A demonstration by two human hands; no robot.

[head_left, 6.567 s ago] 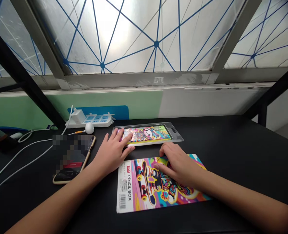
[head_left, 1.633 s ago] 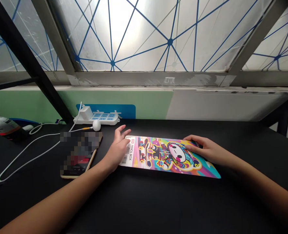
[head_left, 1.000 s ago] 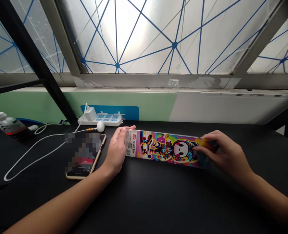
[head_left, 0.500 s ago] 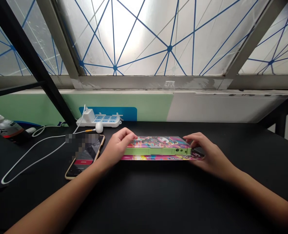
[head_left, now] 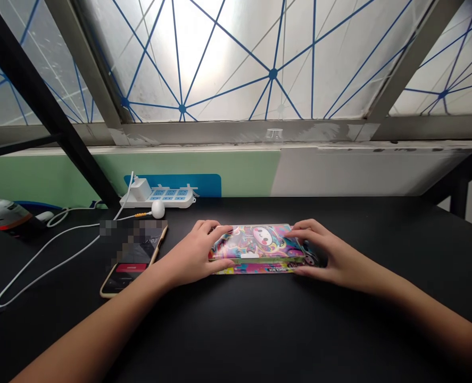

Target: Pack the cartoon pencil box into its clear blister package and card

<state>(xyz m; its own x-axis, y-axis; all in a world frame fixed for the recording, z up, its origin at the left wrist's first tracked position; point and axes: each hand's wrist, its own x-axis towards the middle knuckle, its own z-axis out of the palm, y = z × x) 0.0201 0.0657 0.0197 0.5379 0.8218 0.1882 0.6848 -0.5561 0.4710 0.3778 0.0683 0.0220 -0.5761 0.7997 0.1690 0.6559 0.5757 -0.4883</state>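
A colourful pencil box (head_left: 259,242) with a cartoon face on its lid lies on the black table, its lid facing up. Under or against its front edge shows a bright printed packaging box (head_left: 255,268). My left hand (head_left: 204,250) grips the left end, fingers on the lid and thumb at the front. At the right end my right hand (head_left: 319,247) holds it the same way, fingertips on the lid and thumb low at the front. A dark printed end piece shows beside the right palm.
A phone (head_left: 134,266) lies left of my left hand, close to the forearm. Behind it are a white power strip (head_left: 172,198) and a white cable (head_left: 40,252) looping left. A bottle (head_left: 8,213) is at the far left. Black frame bars (head_left: 56,122) rise at both sides.
The pencil box has tilted so its lid shows more and its green side is mostly hidden. My left thumb has moved to the front, and my right fingers have come onto the lid.
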